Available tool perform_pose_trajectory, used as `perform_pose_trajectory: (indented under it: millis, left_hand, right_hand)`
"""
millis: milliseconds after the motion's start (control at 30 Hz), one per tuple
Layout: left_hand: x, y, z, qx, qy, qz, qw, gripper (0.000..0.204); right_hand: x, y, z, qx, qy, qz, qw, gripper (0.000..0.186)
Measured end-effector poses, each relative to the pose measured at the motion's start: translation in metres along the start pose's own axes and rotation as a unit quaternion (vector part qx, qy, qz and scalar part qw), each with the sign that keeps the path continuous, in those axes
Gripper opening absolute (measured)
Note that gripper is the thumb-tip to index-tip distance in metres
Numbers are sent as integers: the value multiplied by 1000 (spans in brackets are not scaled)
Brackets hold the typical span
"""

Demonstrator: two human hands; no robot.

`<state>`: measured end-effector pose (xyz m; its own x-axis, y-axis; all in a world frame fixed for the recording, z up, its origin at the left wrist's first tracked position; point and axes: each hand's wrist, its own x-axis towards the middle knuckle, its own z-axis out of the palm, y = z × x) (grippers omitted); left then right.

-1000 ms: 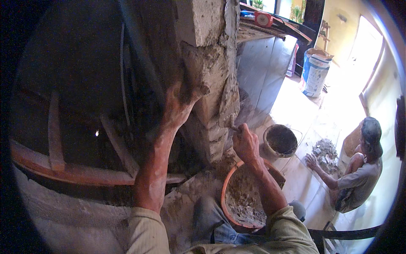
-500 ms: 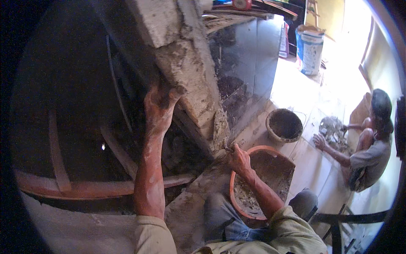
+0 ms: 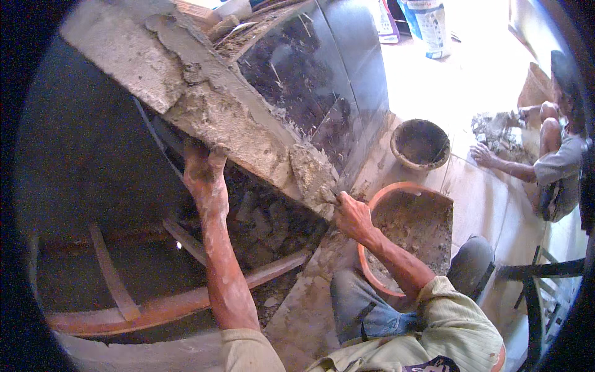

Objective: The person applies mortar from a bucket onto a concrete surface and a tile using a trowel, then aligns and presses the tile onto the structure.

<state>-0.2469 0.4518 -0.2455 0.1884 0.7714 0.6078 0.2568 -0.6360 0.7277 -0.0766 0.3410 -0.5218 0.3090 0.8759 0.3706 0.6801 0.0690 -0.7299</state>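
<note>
A long pale slab (image 3: 232, 139) runs diagonally from upper left toward the middle, with wet grey mortar (image 3: 310, 170) smeared along its top and lumped at its near end. My left hand (image 3: 206, 164) grips the slab's lower edge, thumb on the rim and fingers hidden underneath. My right hand (image 3: 354, 216) is closed at the slab's near end, against the mortar lump. It holds a thin dark trowel-like tool (image 3: 334, 196), mostly hidden by the fist and the mortar. Below my right forearm sits an orange tub (image 3: 365, 263) with mortar residue inside.
A round dark bucket (image 3: 420, 144) stands beyond the tub. At right, another person (image 3: 561, 161) crouches by a pile of rubble (image 3: 499, 133). Dark glossy tiles (image 3: 304, 74) flank the slab. To the left lies a dark cavity with a reddish curved beam (image 3: 167, 312). Bags (image 3: 427, 28) stand far back.
My view has turned, so the slab lies more slantwise and the tub and bucket appear farther right. Both hands keep their places on the slab and at its near end.
</note>
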Motion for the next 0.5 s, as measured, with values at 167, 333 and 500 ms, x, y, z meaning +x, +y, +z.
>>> perform_pose_trajectory:
  millis: [167, 333, 500]
  left_hand:
    - [3, -18, -2, 3, 5, 22, 1000, 77]
    - [-1, -11, 2, 9, 13, -31, 999, 85]
    - [-3, -5, 4, 30, 47, -30, 998, 88]
  right_hand:
    - [-25, 13, 18, 8, -76, 68, 995, 31]
    - [-54, 15, 24, 50, -36, 74, 995, 33]
    - [-44, -11, 19, 107, -9, 54, 993, 38]
